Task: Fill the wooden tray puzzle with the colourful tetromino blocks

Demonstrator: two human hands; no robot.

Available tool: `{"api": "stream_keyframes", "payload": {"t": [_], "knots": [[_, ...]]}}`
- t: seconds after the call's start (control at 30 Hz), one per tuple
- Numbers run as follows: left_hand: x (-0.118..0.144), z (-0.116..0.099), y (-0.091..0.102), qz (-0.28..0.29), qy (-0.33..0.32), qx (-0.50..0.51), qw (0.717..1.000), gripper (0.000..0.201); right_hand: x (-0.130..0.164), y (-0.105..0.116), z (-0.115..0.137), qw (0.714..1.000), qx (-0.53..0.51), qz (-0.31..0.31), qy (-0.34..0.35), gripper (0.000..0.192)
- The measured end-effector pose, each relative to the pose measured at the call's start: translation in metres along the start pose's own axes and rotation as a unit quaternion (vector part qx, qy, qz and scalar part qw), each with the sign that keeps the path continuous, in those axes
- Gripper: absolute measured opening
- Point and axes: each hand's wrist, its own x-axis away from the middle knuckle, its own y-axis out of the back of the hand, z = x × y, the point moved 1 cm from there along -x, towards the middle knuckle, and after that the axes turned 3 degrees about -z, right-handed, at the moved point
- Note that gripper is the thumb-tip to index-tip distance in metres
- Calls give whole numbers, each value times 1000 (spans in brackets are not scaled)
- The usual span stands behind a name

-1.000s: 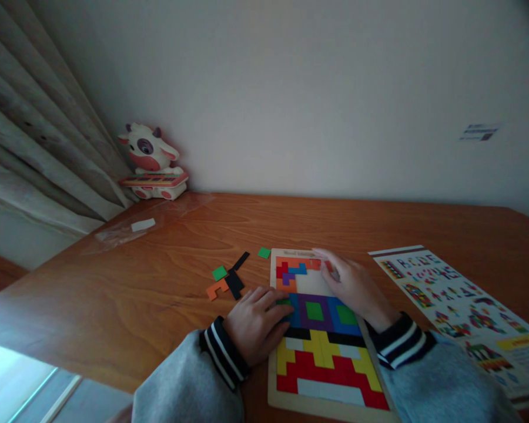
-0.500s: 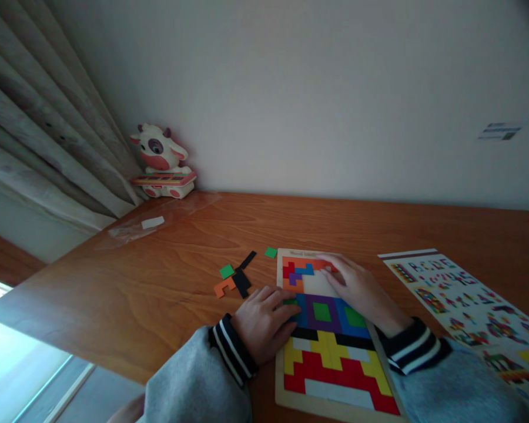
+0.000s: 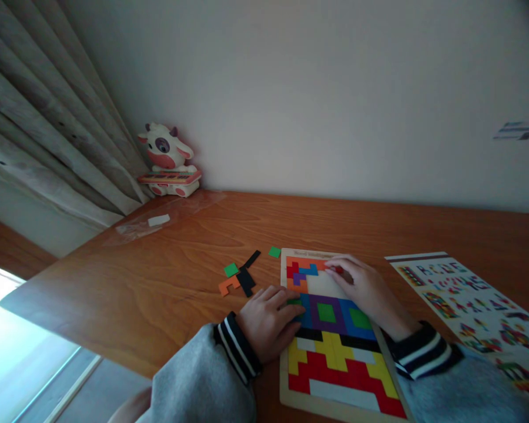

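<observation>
A wooden puzzle board point(image 3: 284, 376) with a pale frame lies in front of me, filled largely with coloured block pieces. My left hand point(image 3: 271, 323) rests flat across its left edge, fingers stretched over the green and blue pieces. Over the upper right of the board, my right hand point(image 3: 357, 285) pinches a small red puzzle piece point(image 3: 338, 269) between thumb and fingers; most of that piece is hidden. Beside the fingertips, a bare pale patch point(image 3: 321, 285) shows below the blue piece point(image 3: 309, 269) and the orange pieces.
Left of the board lie loose black pieces point(image 3: 245, 281), an orange piece point(image 3: 228, 285) and a green piece point(image 3: 231, 269); another green piece point(image 3: 274, 252) sits by its top corner. A printed pattern sheet point(image 3: 467, 305) is at right. A toy cow point(image 3: 170, 161) stands behind clear plastic wrap point(image 3: 134, 230).
My right hand's fingertips have drawn together, and a red piece now shows between them. My left hand stays on the board. The whole view has shifted slightly.
</observation>
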Motion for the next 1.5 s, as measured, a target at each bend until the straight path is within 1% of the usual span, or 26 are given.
{"api": "stream_keyframes", "payload": {"t": [0.2,0.33,0.43,0.53,0.6,0.67,0.77,0.9,1.0,1.2,1.3,1.4,1.5], "knots": [[1,-2,-2,-6,-5,-6,1000,26,0,2,4,1000,0,-7,4,20],[0,2,3,-19,-3,-22,1000,26,-1,6,7,999,25,-33,-7,21],[5,20,16,-46,22,-45,998,27,-2,9,7,998,35,-60,-12,21],[17,48,34,-90,61,-84,991,32,-3,11,7,996,33,-79,-18,21],[28,66,44,-106,75,-105,986,38,-3,11,5,995,31,-90,-27,21],[39,80,50,-103,91,-126,983,46,-3,11,4,995,27,-94,-34,20],[48,90,51,-80,102,-133,983,52,-2,11,3,995,24,-91,-38,20],[51,92,43,-47,112,-138,983,52,-3,12,5,994,16,-100,-37,20],[51,91,39,-37,111,-141,983,46,-3,12,5,993,14,-108,-38,20],[50,87,38,-68,80,-150,983,35,-3,13,4,991,18,-122,-45,19],[48,83,38,-75,70,-160,982,38,-4,14,4,990,16,-133,-52,19],[45,80,36,-72,74,-178,979,43,-4,14,4,989,13,-139,-54,19],[42,77,32,-71,78,-178,978,38,-4,13,4,989,11,-137,-54,19]]}}
